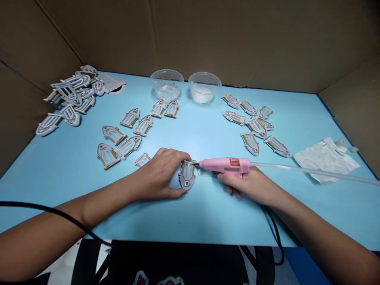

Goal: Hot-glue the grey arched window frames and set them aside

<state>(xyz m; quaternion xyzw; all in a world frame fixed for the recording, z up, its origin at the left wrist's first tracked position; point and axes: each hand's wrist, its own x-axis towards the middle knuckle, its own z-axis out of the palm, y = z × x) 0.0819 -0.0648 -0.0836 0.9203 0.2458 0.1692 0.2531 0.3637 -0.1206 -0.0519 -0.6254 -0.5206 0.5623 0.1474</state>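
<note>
Far off at ten o'clock from the held window piece, a heap of similar pieces lies on the blue table; nearer, also toward ten, sit loose pieces. The left hand pinches the held one between thumb and fingers, its arched end toward six. Around twelve stand two clear tubs. A pink glue gun is gripped in the right hand, its nozzle at the piece's one-o'clock corner, contact unclear. More pieces spread at two; a white packet lies at three.
</note>
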